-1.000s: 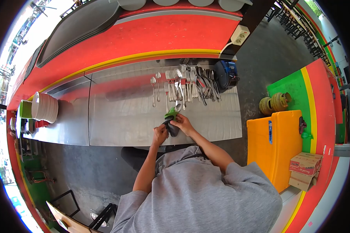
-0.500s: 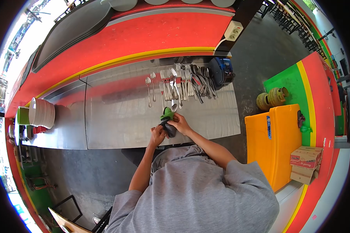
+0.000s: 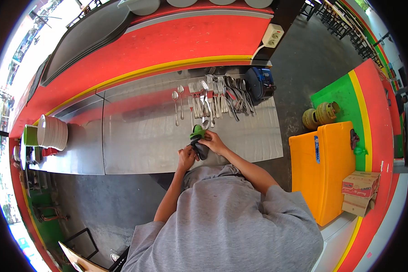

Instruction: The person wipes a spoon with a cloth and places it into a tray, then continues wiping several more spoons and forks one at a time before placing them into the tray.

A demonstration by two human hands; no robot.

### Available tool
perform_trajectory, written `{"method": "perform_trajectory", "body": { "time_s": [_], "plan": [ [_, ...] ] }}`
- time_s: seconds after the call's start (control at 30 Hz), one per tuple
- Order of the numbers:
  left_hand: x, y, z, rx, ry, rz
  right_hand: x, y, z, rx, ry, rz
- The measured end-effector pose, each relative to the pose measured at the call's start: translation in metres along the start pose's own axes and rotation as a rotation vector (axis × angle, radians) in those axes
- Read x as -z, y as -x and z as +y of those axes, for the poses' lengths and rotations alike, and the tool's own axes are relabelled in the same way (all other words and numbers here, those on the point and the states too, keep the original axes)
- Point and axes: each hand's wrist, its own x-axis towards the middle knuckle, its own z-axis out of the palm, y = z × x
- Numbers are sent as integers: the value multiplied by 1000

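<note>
Close to the front edge of the metal table, both hands are on a black and green object (image 3: 201, 151), with a green rounded part on top and a dark lower part; its kind I cannot tell. My right hand (image 3: 212, 142) grips its right side with bent fingers. At its left side my left hand (image 3: 186, 157) has its fingers pinched against the dark part. Just beyond the object lies a spoon (image 3: 206, 123), with a fork (image 3: 191, 107) to its left. Two more spoons (image 3: 175, 108) lie farther left, apart from a large spread of forks and spoons (image 3: 220, 95).
A blue and black case (image 3: 259, 85) stands at the table's back right corner. Stacked white plates (image 3: 53, 132) are at the left end of the metal table (image 3: 140, 147). A red ledge (image 3: 190, 41) runs behind it. To the right is a yellow cooler box (image 3: 324, 172).
The view has shifted slightly, so the surroundings sit a little farther right. Both hands keep their hold on the black and green object, with only slight finger movement.
</note>
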Motion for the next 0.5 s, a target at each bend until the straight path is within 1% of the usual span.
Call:
{"method": "perform_trajectory", "body": {
  "time_s": [0.07, 0.17, 0.3, 0.33, 0.43, 0.47, 0.5],
  "plan": [
    [-5, -1, -4, -30, -52, 47, 2, -1, -5, -8, 10, -11],
    [-8, -6, -10, -23, -218, 2, 7, -6, -1, -2, -1, -21],
    [-16, -9, 9, -21, -145, 71, 9, -10, -4, -22, 31, 70],
    [-15, -8, 13, 47, -30, 15, 7, -12, -4, -17, 64, 131],
    [-13, -3, 34, 54, -23, 23, 6, -12, -5, -40, 16, 183],
    [-13, -1, 41, 49, 42, 49, 6, -10, -7, -50, -49, 178],
    [-15, 0, 44, 43, 104, 73, 5, -11, -6, -46, -43, 185]
  ]
}}
